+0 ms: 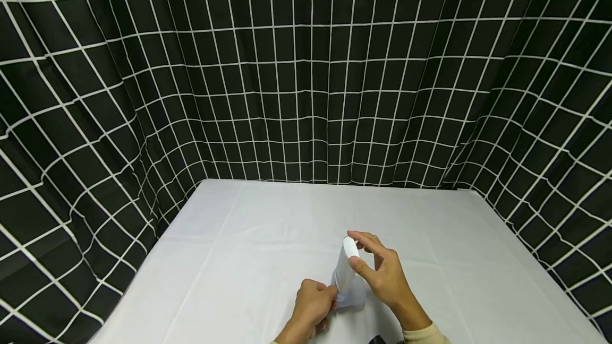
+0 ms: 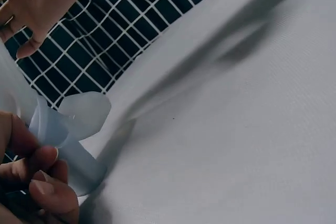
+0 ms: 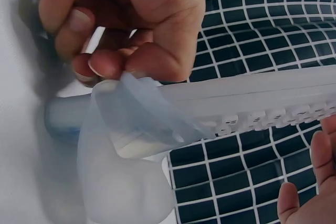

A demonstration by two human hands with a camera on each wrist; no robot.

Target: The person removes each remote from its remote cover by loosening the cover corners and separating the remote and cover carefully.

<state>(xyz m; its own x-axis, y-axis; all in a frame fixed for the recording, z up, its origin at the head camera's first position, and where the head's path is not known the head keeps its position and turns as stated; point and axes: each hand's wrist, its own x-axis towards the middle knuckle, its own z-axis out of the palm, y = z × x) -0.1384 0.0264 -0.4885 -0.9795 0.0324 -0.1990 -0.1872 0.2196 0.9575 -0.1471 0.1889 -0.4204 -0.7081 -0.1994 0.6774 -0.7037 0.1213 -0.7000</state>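
My left hand (image 2: 47, 190) pinching a translucent bluish sleeve (image 2: 81, 166), pale flap (image 2: 88, 109) jutting out, my right hand (image 2: 44, 3) beyond, white cloth (image 2: 220, 140), gridded curtain (image 2: 131, 30)

Behind and along both sides, a tall dark curtain (image 1: 292, 78) with a grid of white lines, hanging in soft folds; lines rather straight at the back, more wavy at left and right. In front of it, a white-covered table (image 1: 248, 227), with a few faint creases from the far edge toward the near side. In the left wrist view, on the table, a tiny dark speck (image 2: 173, 118) and long, slanting grey shadows; at the upper left, the same curtain, of slightly greenish tone. In the right wrist view, the table at left.
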